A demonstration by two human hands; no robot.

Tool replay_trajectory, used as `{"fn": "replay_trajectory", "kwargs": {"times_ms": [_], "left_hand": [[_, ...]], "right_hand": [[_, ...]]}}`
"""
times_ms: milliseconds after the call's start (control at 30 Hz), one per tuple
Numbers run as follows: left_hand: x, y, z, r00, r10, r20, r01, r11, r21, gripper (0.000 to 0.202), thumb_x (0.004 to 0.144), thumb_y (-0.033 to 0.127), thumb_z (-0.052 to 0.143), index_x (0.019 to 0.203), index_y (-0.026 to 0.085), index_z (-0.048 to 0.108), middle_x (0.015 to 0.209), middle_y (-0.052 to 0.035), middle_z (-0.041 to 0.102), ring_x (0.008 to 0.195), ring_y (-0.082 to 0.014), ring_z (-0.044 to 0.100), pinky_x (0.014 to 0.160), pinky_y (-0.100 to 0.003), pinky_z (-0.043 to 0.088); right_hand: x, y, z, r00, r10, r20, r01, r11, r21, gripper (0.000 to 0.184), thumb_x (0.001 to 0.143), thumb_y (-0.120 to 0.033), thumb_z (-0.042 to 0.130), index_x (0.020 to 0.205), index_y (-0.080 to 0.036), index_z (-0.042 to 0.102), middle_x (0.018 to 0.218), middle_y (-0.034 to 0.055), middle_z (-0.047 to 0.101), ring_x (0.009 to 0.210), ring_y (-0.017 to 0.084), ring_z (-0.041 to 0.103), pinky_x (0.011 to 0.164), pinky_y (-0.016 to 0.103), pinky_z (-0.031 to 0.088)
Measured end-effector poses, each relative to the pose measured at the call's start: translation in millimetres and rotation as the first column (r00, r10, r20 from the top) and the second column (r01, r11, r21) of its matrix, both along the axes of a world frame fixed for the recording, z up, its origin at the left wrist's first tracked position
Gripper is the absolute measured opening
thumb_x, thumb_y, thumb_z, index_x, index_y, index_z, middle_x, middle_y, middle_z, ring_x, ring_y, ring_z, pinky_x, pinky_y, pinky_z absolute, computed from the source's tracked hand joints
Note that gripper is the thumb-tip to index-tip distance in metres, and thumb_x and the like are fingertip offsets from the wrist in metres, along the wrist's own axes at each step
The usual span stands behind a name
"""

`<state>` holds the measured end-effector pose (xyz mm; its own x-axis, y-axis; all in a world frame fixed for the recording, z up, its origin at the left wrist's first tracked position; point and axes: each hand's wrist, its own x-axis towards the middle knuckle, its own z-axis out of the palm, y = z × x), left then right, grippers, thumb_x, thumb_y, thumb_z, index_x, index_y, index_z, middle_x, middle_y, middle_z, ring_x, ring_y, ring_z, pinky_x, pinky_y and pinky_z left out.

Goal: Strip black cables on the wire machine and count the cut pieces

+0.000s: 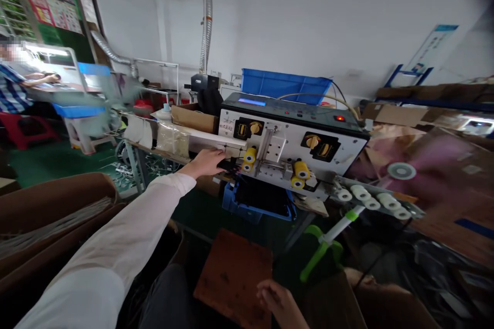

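A white-faced wire-processing machine (pixel 293 149) with a dark top panel stands on a bench, with yellow feed rollers (pixel 250 154) on its front. My left hand (pixel 204 162), in a white sleeve, reaches to the machine's left end and grips thin black wires (pixel 227 165) just beside the rollers. My right hand (pixel 280 300) is low in the view, its fingers loosely curled at the edge of a brown board (pixel 231 280). It holds nothing that I can see.
A row of white rollers (pixel 370 200) extends from the machine's right side, above a green-and-white stand (pixel 328 244). A blue bin (pixel 250 200) sits below, and a blue crate (pixel 283 86) behind. Cardboard boxes (pixel 50 216) fill the lower left. A co-worker (pixel 15 87) works at far left.
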<state>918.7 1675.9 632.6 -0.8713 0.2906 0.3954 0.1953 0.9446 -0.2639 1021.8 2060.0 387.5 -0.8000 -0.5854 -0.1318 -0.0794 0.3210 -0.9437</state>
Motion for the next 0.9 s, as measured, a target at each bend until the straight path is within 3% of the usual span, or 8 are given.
{"fn": "replay_trajectory", "kwargs": {"times_ms": [233, 433, 600, 700, 733, 767, 833, 900], "left_hand": [[37, 4, 9.9, 0.989, -0.141, 0.046, 0.146, 0.983, -0.112, 0.028, 0.074, 0.018, 0.06, 0.101, 0.016, 0.06, 0.1, -0.0116, 0.064, 0.099, -0.0261, 0.056, 0.076, -0.033, 0.042], [105, 14, 3.3, 0.91, -0.412, 0.041, 0.414, 0.905, -0.094, 0.009, 0.076, 0.015, 0.053, 0.084, 0.016, 0.057, 0.088, -0.0108, 0.062, 0.096, -0.025, 0.052, 0.086, -0.037, 0.038], [208, 51, -13.4, 0.865, -0.474, 0.165, 0.436, 0.872, 0.221, 0.009, 0.082, 0.02, 0.047, 0.073, 0.019, 0.049, 0.066, -0.0028, 0.055, 0.064, -0.0164, 0.047, 0.061, -0.028, 0.034], [266, 78, -34.4, 0.832, -0.41, 0.373, 0.145, 0.811, 0.568, 0.006, 0.083, 0.02, 0.049, 0.077, 0.02, 0.051, 0.072, -0.0015, 0.057, 0.069, -0.014, 0.051, 0.066, -0.024, 0.038], [279, 86, -44.3, 0.826, -0.369, 0.427, -0.017, 0.74, 0.672, 0.005, 0.083, 0.024, 0.051, 0.082, 0.02, 0.053, 0.076, -0.0017, 0.058, 0.071, -0.0138, 0.053, 0.067, -0.023, 0.04], [287, 93, -55.3, 0.816, -0.33, 0.475, -0.188, 0.626, 0.757, 0.009, 0.084, 0.029, 0.052, 0.085, 0.02, 0.054, 0.074, -0.0012, 0.057, 0.069, -0.0131, 0.053, 0.065, -0.022, 0.041], [289, 107, -77.8, 0.778, -0.334, 0.532, -0.454, 0.286, 0.844, 0.025, 0.084, 0.044, 0.052, 0.08, 0.019, 0.051, 0.061, 0.0021, 0.05, 0.053, -0.0102, 0.047, 0.052, -0.021, 0.038], [277, 120, -97.3, 0.761, -0.425, 0.49, -0.569, -0.077, 0.818, 0.039, 0.081, 0.056, 0.051, 0.068, 0.02, 0.042, 0.047, 0.0074, 0.035, 0.038, -0.007, 0.031, 0.041, -0.021, 0.03]], "right_hand": [[5, 4, -6.7, 0.994, 0.025, -0.108, -0.017, 0.997, 0.08, 0.037, 0.088, -0.049, 0.044, 0.092, -0.018, 0.063, 0.082, 0.0069, 0.067, 0.076, 0.019, 0.063, 0.069, 0.026, 0.047], [18, 10, -11.0, 0.991, 0.038, -0.132, -0.026, 0.996, 0.087, 0.033, 0.089, -0.042, 0.042, 0.092, -0.017, 0.063, 0.083, 0.0065, 0.068, 0.077, 0.019, 0.063, 0.069, 0.025, 0.045], [32, 6, -10.3, 0.991, 0.064, -0.115, -0.05, 0.991, 0.126, 0.026, 0.087, -0.032, 0.043, 0.09, -0.017, 0.065, 0.082, 0.0051, 0.069, 0.077, 0.018, 0.063, 0.068, 0.024, 0.044], [36, -1, -6.8, 0.986, 0.097, -0.132, -0.08, 0.988, 0.129, 0.023, 0.085, -0.027, 0.045, 0.088, -0.018, 0.066, 0.083, 0.004, 0.069, 0.078, 0.017, 0.063, 0.069, 0.023, 0.044], [37, -4, -4.1, 0.985, 0.109, -0.133, -0.092, 0.987, 0.13, 0.023, 0.084, -0.026, 0.046, 0.088, -0.018, 0.067, 0.083, 0.0038, 0.07, 0.078, 0.017, 0.063, 0.069, 0.023, 0.044], [37, -7, 0.0, 0.983, 0.128, -0.13, -0.111, 0.985, 0.13, 0.022, 0.084, -0.025, 0.046, 0.089, -0.018, 0.067, 0.083, 0.0036, 0.07, 0.077, 0.017, 0.063, 0.069, 0.023, 0.044], [37, -15, 12.8, 0.977, 0.178, -0.119, -0.165, 0.979, 0.117, 0.022, 0.083, -0.024, 0.048, 0.091, -0.019, 0.068, 0.083, 0.0033, 0.07, 0.077, 0.017, 0.063, 0.069, 0.024, 0.044], [37, -23, 31.4, 0.966, 0.225, -0.13, -0.218, 0.974, 0.068, 0.021, 0.084, -0.024, 0.049, 0.092, -0.019, 0.067, 0.085, 0.0034, 0.07, 0.08, 0.017, 0.063, 0.072, 0.025, 0.044]]}}
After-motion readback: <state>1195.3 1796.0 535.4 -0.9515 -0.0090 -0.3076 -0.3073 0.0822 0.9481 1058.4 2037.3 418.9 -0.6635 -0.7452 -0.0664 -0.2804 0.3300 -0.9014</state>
